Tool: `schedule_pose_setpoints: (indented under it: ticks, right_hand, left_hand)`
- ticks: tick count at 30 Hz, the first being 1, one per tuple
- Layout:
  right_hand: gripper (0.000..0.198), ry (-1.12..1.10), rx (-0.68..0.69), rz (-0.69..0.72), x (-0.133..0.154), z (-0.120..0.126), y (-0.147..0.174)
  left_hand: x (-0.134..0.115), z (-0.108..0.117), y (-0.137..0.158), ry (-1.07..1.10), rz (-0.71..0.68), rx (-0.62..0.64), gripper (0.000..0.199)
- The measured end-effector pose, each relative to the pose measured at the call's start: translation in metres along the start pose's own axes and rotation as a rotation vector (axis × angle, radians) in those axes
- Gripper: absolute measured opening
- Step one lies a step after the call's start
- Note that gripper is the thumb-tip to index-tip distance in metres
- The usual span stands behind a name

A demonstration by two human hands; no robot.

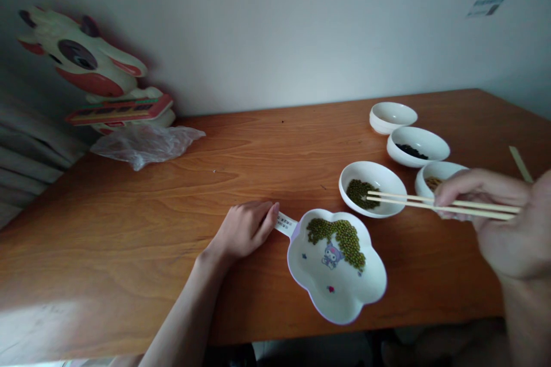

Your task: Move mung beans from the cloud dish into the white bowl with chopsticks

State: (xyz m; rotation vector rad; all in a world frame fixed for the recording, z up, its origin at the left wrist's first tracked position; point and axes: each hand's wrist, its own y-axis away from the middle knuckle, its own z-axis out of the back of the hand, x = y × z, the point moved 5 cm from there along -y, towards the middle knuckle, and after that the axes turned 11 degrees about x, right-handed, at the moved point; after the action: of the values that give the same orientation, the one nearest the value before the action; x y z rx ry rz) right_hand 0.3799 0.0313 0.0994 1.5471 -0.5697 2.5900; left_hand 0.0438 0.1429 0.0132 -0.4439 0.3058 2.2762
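Our right hand (503, 235) has its fingers closed around the chopsticks (413, 205), whose tips reach into the bowl (390, 180) of green beans (358, 190); whether a bean is pinched there is too small to tell. Our left hand (247, 229) has its fingers curled on the handle (284, 223) of the dish (344, 298), which sits by the front edge of the tabletop (258, 160), right of its middle. The bowl stands just behind it, towards the right edge, and more beans lie in the dish, along its far side. We judge the beans light, hard and slippery, apt to roll, so best pinched across the middle, close to the tips. The chopsticks look light and stiff, good to hold well back. The dish seems light too and could swing about, so the handle is the place to grasp it
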Motion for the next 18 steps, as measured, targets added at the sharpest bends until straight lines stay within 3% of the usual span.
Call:
schedule_pose_setpoints:
  ticks: [8,12,18]
  right_hand:
    - [0.073,-0.079,0.583,0.106,0.012,-0.073,0.017]
    - [0.066,-0.097,0.647,0.126,0.012,-0.092,0.018]
    - [0.067,-0.077,0.648,0.143,0.008,-0.098,0.014]
  left_hand:
    - [0.000,0.000,0.000,0.008,0.003,0.013,0.039]
    - [0.002,-0.003,0.000,0.014,0.012,0.011,0.038]
    - [0.003,-0.004,0.001,0.020,0.017,0.019,0.039]
